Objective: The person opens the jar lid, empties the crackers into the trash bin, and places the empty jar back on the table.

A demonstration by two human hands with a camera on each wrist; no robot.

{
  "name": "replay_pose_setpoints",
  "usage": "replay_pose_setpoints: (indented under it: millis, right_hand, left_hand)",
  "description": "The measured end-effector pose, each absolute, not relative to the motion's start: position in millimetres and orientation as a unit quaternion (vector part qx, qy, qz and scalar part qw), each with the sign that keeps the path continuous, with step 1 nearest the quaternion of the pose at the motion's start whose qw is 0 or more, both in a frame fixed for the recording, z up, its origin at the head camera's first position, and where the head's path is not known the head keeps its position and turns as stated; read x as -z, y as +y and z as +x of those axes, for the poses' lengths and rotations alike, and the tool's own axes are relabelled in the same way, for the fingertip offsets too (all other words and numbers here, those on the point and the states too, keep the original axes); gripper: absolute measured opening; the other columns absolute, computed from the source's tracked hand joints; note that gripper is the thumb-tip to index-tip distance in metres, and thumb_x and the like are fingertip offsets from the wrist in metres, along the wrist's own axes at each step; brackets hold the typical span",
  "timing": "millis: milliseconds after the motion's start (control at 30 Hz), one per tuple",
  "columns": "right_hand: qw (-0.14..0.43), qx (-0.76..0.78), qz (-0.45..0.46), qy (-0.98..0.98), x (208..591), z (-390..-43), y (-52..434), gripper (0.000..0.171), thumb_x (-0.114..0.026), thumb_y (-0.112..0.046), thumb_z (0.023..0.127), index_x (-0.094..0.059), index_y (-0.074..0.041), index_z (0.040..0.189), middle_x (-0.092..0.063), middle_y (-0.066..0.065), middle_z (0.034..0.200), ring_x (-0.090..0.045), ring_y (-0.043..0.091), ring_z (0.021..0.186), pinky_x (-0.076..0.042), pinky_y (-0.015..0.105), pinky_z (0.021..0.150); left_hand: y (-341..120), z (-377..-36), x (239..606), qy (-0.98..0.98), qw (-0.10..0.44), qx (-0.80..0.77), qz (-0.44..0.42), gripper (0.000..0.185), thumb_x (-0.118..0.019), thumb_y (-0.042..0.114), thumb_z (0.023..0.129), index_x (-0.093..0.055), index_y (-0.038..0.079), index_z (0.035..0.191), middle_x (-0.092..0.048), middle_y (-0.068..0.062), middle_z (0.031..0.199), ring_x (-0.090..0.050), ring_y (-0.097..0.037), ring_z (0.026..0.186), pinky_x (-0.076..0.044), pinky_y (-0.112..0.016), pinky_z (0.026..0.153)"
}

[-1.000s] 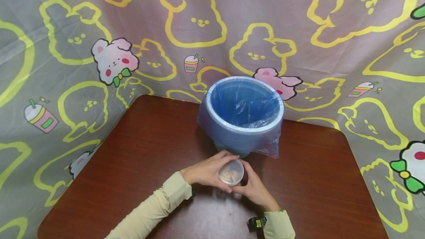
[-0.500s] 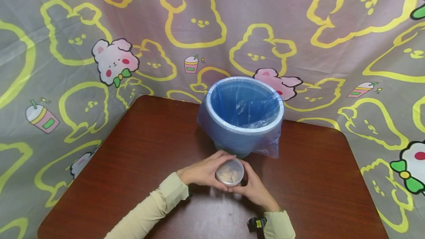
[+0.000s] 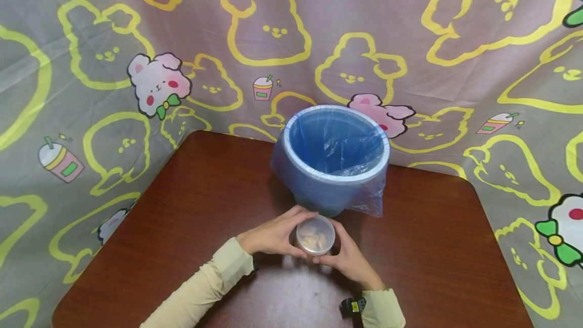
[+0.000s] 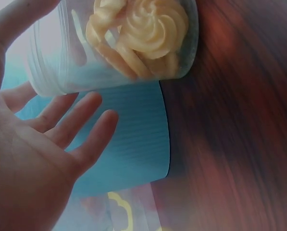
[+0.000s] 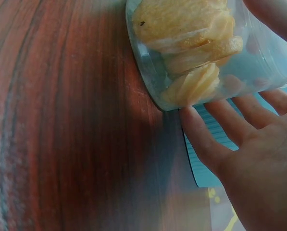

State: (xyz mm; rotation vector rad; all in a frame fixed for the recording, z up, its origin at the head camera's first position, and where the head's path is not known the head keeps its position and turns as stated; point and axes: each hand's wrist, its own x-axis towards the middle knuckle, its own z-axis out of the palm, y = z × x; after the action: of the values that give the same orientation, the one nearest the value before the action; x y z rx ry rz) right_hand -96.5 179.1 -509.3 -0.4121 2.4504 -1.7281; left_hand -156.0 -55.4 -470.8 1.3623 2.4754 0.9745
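A small clear plastic jar [image 3: 317, 239] of piped butter cookies [image 4: 154, 26] stands on the brown table, lidded, between both hands. My left hand [image 3: 272, 235] is round its upper left side, thumb in front and fingers behind. In the left wrist view these fingers reach the whitish lid [image 4: 46, 65], spread apart below it. My right hand [image 3: 345, 256] holds the jar from the other side, thumb near the front. In the right wrist view its fingertips [image 5: 189, 115] lie against the jar wall, close to the base.
Just behind the jar stands a blue bin [image 3: 337, 178] with a thin blue bag folded over its rim. The brown table [image 3: 218, 191] has a patterned curtain [image 3: 273, 19] along its back and sides.
My left hand has shifted slightly left and its thumb has drawn back along the jar's front, showing more of the lid. The right hand keeps its place; the bin is unmoved.
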Motion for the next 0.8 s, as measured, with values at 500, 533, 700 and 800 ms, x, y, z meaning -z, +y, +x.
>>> replay_pose_setpoints:
  millis: [500,533,700,800]
  right_hand:
    - [0.055,0.573,-0.141,0.805,509.8,-96.6,179.9,0.092,-0.089,-0.027,0.066,-0.038,-0.023,0.142,-0.048,0.005,0.141,-0.052,0.027,0.122,-0.046,0.024,0.095]
    - [0.055,0.573,-0.141,0.805,509.8,-96.6,179.9,0.092,-0.089,-0.027,0.066,-0.038,-0.023,0.142,-0.048,0.005,0.141,-0.052,0.027,0.122,-0.045,0.023,0.095]
    - [0.052,0.570,-0.142,0.808,509.6,-96.7,180.1,0.092,-0.089,-0.027,0.065,-0.038,-0.024,0.142,-0.048,0.003,0.141,-0.050,0.025,0.125,-0.042,0.021,0.097]
    - [0.048,0.570,-0.145,0.807,509.8,-96.6,180.0,0.092,-0.090,-0.026,0.065,-0.039,-0.024,0.142,-0.049,0.002,0.141,-0.050,0.025,0.125,-0.041,0.020,0.098]
  left_hand:
    - [-61.8,-157.5,468.5,0.833,0.090,-0.328,0.437,0.085,-0.082,0.035,0.075,-0.039,0.017,0.146,-0.048,0.002,0.136,-0.046,-0.008,0.125,-0.042,-0.030,0.106]
    - [-62.2,-157.9,468.5,0.832,0.090,-0.328,0.437,0.085,-0.082,0.035,0.075,-0.039,0.017,0.146,-0.048,0.001,0.136,-0.047,-0.009,0.125,-0.042,-0.030,0.106]
    - [-64.7,-159.3,469.3,0.831,0.081,-0.332,0.439,0.085,-0.083,0.035,0.074,-0.041,0.016,0.145,-0.051,-0.002,0.134,-0.050,-0.012,0.124,-0.043,-0.031,0.105]
    - [-65.7,-160.1,468.9,0.830,0.075,-0.336,0.438,0.086,-0.084,0.033,0.073,-0.041,0.016,0.145,-0.053,-0.003,0.131,-0.051,-0.012,0.121,-0.044,-0.032,0.103]
